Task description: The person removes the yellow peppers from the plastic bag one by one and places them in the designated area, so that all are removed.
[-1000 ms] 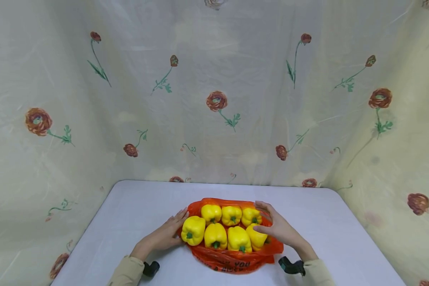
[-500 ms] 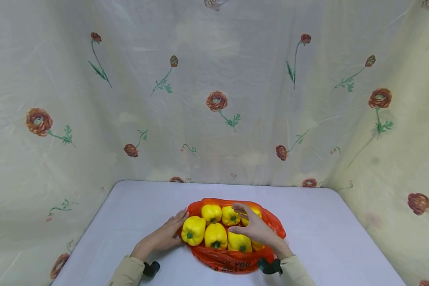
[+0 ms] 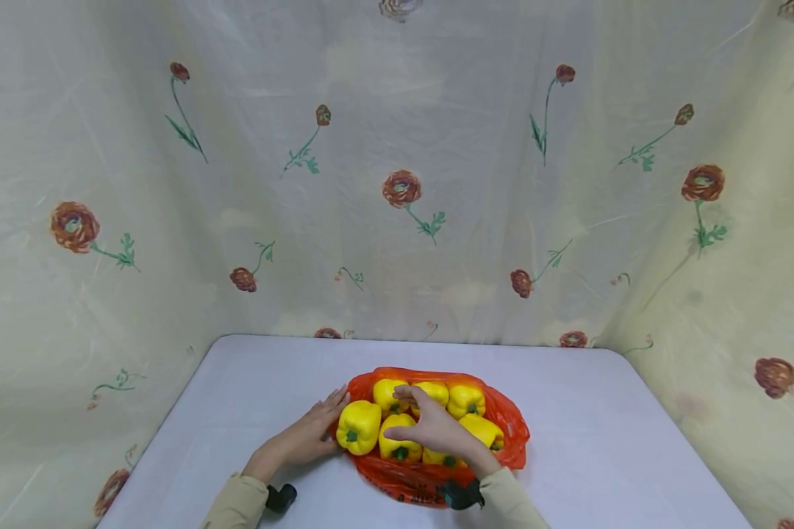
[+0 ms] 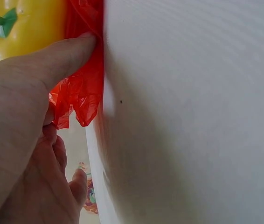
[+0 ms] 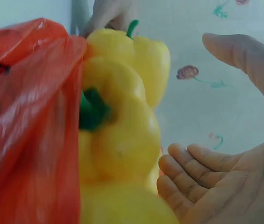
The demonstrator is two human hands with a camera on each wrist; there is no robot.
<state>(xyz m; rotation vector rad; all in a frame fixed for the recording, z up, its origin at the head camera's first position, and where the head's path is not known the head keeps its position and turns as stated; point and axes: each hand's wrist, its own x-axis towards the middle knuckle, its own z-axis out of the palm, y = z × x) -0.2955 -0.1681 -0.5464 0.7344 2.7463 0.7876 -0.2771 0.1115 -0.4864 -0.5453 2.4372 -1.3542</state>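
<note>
Several yellow bell peppers lie in two rows in an opened red plastic bag [image 3: 514, 433], with a pepper [image 3: 359, 426] at the left end of the front row. My left hand [image 3: 301, 438] rests against the bag's left edge, fingers extended; in the left wrist view its thumb [image 4: 71, 55] lies on the red plastic. Over the left-middle peppers is my right hand [image 3: 440, 430], thumb and fingers spread apart with nothing between them. In the right wrist view its fingertips [image 5: 167, 163] lie close beside a blurred pepper [image 5: 127, 135]. The right hand partly covers the front peppers.
The bag lies on a white table [image 3: 271, 367], toward its near side. A pale curtain [image 3: 470, 242] with a flower print hangs behind and at both sides. Each wrist wears a black device; the right one [image 3: 461, 494] overlaps the bag's front.
My right hand has moved left over the peppers, from the right end to left of the middle, uncovering the rightmost ones. My left hand stays at the bag's left edge.
</note>
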